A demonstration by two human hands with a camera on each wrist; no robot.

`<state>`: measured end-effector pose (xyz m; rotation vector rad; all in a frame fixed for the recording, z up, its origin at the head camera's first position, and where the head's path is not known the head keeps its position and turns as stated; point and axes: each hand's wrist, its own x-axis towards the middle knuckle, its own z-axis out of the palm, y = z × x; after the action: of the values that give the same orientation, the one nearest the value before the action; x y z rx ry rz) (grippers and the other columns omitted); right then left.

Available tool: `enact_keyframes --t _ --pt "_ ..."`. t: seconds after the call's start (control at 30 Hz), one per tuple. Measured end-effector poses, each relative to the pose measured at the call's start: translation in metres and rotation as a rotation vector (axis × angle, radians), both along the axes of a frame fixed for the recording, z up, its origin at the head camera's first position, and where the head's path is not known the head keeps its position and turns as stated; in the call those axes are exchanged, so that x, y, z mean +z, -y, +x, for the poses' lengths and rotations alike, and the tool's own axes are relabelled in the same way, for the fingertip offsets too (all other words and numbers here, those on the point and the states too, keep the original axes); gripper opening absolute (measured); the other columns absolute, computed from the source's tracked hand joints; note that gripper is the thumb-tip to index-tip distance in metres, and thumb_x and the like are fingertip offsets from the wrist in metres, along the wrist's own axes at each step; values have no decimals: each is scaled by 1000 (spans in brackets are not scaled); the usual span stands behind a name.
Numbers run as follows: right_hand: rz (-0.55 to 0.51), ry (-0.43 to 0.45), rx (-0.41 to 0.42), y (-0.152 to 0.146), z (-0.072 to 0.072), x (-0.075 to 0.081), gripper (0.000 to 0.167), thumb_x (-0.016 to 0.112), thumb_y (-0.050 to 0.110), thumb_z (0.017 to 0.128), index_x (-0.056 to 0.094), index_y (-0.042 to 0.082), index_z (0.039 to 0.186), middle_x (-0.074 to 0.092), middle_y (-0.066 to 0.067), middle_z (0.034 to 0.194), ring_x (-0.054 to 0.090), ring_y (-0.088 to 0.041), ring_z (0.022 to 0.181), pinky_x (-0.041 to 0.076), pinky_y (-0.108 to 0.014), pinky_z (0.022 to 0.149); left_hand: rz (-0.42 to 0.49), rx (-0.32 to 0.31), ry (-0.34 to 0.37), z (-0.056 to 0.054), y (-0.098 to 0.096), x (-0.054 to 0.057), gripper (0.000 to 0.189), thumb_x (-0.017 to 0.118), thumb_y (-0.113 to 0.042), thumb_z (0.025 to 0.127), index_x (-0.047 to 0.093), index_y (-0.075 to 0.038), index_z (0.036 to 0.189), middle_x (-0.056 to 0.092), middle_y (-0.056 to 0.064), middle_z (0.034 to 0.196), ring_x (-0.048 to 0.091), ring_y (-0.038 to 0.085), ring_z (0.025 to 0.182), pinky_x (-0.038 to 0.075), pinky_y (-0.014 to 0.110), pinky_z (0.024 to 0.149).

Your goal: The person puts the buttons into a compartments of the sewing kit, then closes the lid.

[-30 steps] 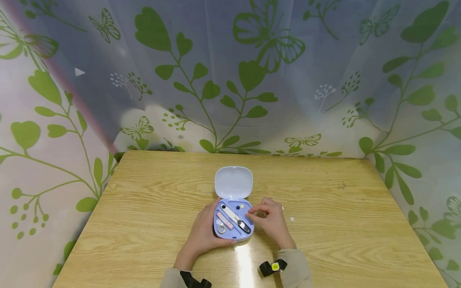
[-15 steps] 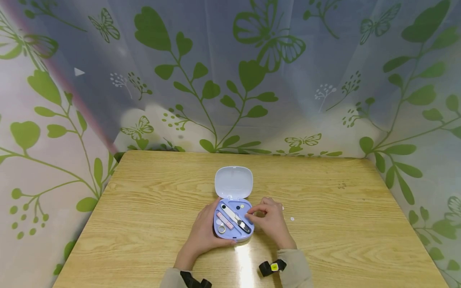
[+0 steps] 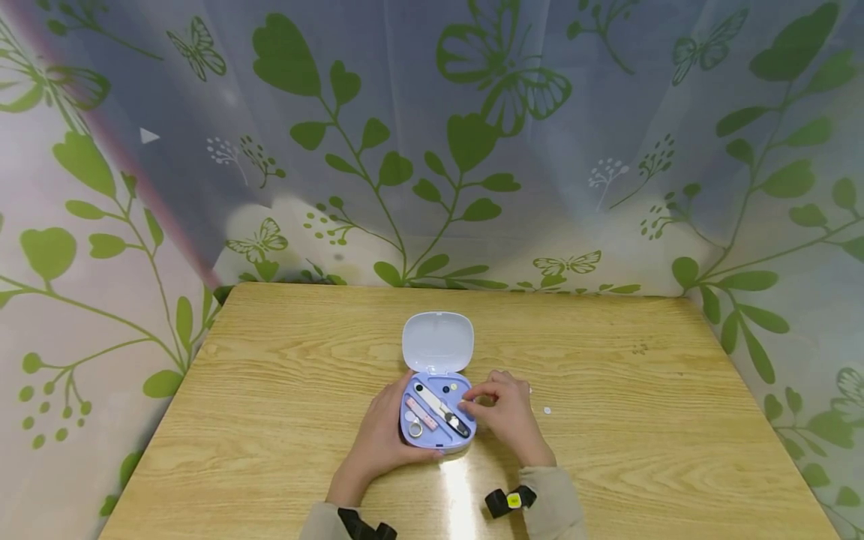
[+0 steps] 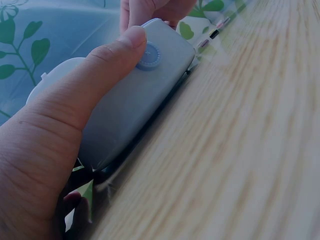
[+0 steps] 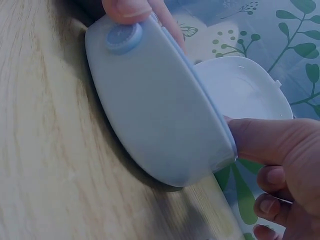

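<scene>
Nearest: beige sleeves [image 3: 555,501] w/ blk wrist cams [image 3: 497,504]. L hand [image 3: 379,431] is curling round the L side of the lt-blue box [image 5: 160,100], thumb across the front by the round latch [image 4: 149,56]. Box is sitting on the desk [image 3: 270,390], near-ctr.

Contents, near to far: metal ring [image 3: 415,435] + pink/white strip [image 3: 421,414] are lying in the near-L section, pale disc [image 3: 409,415] beside them. White/blk tool [image 3: 430,399] is lying diag. across the mid slot. Blk disc [image 3: 446,389] + cream disc [image 3: 454,387] are sitting in the far-R section.

R hand [image 3: 511,411] is reaching over the R rim, thumb + index tips drawn close at the R section; can't tell if anything's btwn them. White disc [image 3: 547,410] is lying on the desk R of that hand.

Lid [image 3: 439,341] is standing open at the back, hinged to the box. Leaf-print curtain [image 3: 378,247] is hanging behind.
</scene>
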<state>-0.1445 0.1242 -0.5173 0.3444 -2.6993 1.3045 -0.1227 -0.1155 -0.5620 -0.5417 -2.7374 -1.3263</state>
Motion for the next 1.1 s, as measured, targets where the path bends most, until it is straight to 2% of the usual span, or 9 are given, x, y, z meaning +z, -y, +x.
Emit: enact_keyframes --t 0.17,0.33,0.43,0.63,0.9,1.1 --pt "-113 66 -8 -2 2 3 12 88 18 73 80 18 82 51 -3 69 41 -13 66 35 -27 66 1 -4 -16 1 0 0 135 86 -70 53 16 -24 160 40 3 153 36 26 140 23 52 117" --pt "-159 44 -23 -6 3 6 12 88 17 73 80 18 82 55 1 72 42 -12 63 36 -23 55 1 -6 -29 0 0 -1 135 86 -69 53 17 -23 160 42 3 152 37 25 139 25 52 116" --pt "-171 25 -29 -10 3 8 11 88 16 74 81 16 83 57 -2 73 42 -12 62 36 -23 54 1 -6 -28 -1 1 -2 136 86 -69 53 17 -23 160 42 3 152 38 25 139 25 52 116" --pt "-190 21 -74 -19 4 10 13 88 12 73 81 15 84 50 -11 70 38 -13 65 33 -24 58 0 -4 -18 -1 1 -2 137 88 -67 52 17 -24 160 41 2 153 37 24 140 24 51 117" --pt "-213 53 -115 -36 5 6 15 87 12 75 80 8 88 46 -4 70 36 -15 66 31 -24 60 -2 -3 -9 -1 1 -2 136 87 -69 52 16 -26 160 41 2 153 36 24 140 23 50 117" --pt "-190 41 -137 -49 6 -1 15 87 14 75 80 9 87 47 -1 69 35 -13 65 31 -24 60 -5 1 -19 0 0 -1 136 88 -67 52 16 -25 160 42 3 152 37 25 140 24 52 117"
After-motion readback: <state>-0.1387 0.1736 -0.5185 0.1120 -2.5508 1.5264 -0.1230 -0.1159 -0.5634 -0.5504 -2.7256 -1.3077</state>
